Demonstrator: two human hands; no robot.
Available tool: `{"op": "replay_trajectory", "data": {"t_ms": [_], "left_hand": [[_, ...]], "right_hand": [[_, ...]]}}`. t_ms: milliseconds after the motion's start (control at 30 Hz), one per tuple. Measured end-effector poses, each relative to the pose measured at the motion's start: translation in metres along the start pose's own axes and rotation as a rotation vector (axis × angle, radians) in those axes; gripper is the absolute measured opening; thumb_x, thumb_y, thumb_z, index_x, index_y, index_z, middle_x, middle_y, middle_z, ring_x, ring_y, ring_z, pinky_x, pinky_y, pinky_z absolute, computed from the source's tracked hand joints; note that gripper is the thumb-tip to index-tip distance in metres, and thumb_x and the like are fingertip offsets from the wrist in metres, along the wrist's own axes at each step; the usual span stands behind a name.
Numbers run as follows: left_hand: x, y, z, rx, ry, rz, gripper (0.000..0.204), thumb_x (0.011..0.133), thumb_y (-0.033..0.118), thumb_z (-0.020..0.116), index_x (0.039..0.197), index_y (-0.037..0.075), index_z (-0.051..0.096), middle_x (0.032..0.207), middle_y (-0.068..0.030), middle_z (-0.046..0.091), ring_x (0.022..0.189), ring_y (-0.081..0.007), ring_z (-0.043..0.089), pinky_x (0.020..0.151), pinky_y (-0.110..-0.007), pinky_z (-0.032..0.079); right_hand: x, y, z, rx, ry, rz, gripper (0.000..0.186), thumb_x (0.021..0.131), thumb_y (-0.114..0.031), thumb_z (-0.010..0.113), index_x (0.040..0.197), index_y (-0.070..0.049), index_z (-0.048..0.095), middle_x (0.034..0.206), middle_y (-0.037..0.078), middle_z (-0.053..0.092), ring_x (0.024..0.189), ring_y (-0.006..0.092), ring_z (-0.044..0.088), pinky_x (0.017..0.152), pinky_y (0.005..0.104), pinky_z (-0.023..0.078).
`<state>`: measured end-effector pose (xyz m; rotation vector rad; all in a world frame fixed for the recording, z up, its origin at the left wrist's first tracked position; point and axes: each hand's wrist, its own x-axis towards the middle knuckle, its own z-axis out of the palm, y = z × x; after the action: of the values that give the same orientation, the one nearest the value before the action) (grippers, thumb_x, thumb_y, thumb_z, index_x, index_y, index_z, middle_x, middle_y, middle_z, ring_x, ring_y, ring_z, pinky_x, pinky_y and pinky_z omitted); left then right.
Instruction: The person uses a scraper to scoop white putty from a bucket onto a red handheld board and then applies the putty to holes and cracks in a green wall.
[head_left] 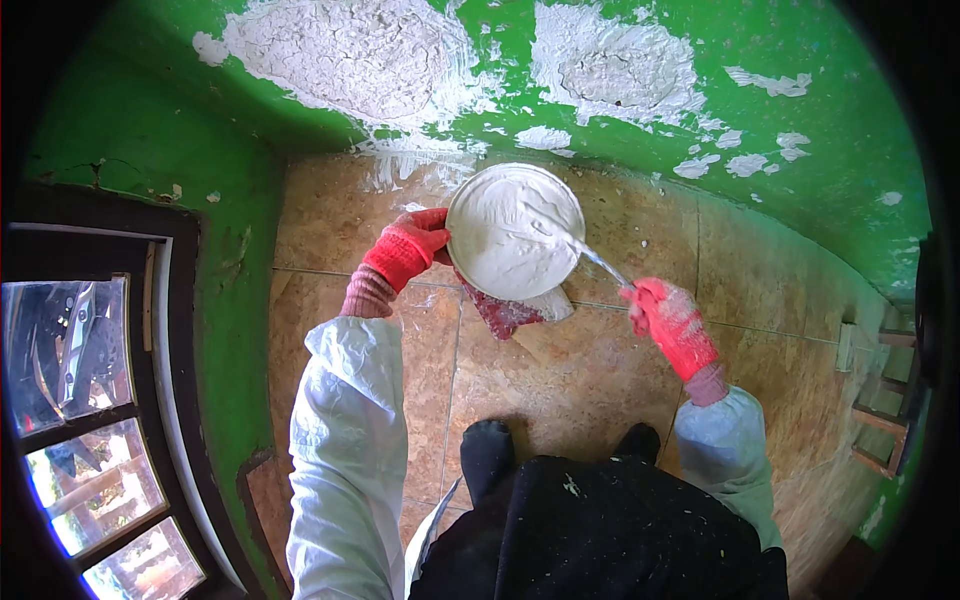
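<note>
A round white bucket stands or is held over the floor near the wall, filled with thick white paste that looks like plaster or filler. My left hand, in a red work glove, closes on the bucket's left rim. From the right, my right hand, in a red glove whitened with paste, grips a long thin paste-smeared tool. The tool's far end is sunk in the paste, so its kind cannot be told. Under the bucket, a dark red and white cloth or bag shows partly.
Ahead rises a green wall with large cracked white patches and smaller smears. Brown tiles cover the floor. A dark-framed window is on the left. A wooden rack or ladder stands at the far right.
</note>
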<state>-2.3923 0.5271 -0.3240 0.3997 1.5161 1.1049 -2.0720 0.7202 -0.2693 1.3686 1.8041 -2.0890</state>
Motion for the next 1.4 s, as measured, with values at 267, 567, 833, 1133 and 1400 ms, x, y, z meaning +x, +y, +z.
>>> {"op": "replay_trajectory", "data": {"t_ms": [267, 567, 833, 1133, 1400], "left_hand": [[-0.021, -0.005, -0.004, -0.124, 0.07, 0.064, 0.037, 0.084, 0.005, 0.049, 0.12, -0.004, 0.046, 0.101, -0.0133, 0.06, 0.084, -0.0231, 0.062, 0.075, -0.033, 0.052], [-0.027, -0.017, -0.009, -0.232, 0.109, 0.081, 0.038, 0.084, 0.005, 0.05, 0.12, -0.005, 0.044, 0.104, -0.0146, 0.058, 0.087, -0.0245, 0.061, 0.077, -0.035, 0.051], [-0.045, -0.035, -0.033, -0.352, 0.268, 0.096, 0.039, 0.083, 0.002, 0.049, 0.12, -0.008, 0.044, 0.104, -0.0161, 0.058, 0.087, -0.027, 0.061, 0.076, -0.037, 0.052], [-0.068, -0.069, -0.05, -0.547, 0.5, 0.122, 0.038, 0.082, 0.001, 0.048, 0.12, -0.007, 0.044, 0.105, -0.0159, 0.058, 0.089, -0.0269, 0.06, 0.078, -0.036, 0.051], [-0.081, -0.068, -0.037, -0.545, 0.534, 0.072, 0.036, 0.083, 0.001, 0.046, 0.118, -0.007, 0.045, 0.105, -0.0153, 0.058, 0.089, -0.0251, 0.06, 0.079, -0.035, 0.051]], "right_hand": [[0.027, 0.008, 0.011, -0.748, 0.19, -0.625, 0.017, 0.079, -0.006, 0.056, 0.095, -0.001, 0.061, 0.079, 0.008, 0.06, 0.067, 0.0173, 0.059, 0.06, 0.0272, 0.046], [0.033, 0.001, 0.025, -0.658, 0.258, -0.633, 0.018, 0.077, -0.008, 0.057, 0.093, -0.005, 0.063, 0.083, 0.012, 0.06, 0.079, 0.028, 0.058, 0.067, 0.0354, 0.045], [0.04, 0.004, 0.03, -0.593, 0.16, -0.512, 0.018, 0.081, -0.008, 0.054, 0.097, -0.002, 0.061, 0.08, 0.007, 0.062, 0.069, 0.0164, 0.057, 0.062, 0.0277, 0.046], [0.063, -0.021, 0.086, -0.165, -0.214, -0.035, 0.027, 0.087, -0.02, 0.05, 0.105, -0.003, 0.056, 0.079, 0.002, 0.059, 0.066, 0.0106, 0.054, 0.057, 0.025, 0.044], [0.056, -0.01, 0.073, -0.25, -0.188, -0.093, 0.017, 0.085, -0.015, 0.051, 0.094, -0.002, 0.06, 0.07, 0.0, 0.057, 0.056, 0.0076, 0.049, 0.049, 0.022, 0.039]]}}
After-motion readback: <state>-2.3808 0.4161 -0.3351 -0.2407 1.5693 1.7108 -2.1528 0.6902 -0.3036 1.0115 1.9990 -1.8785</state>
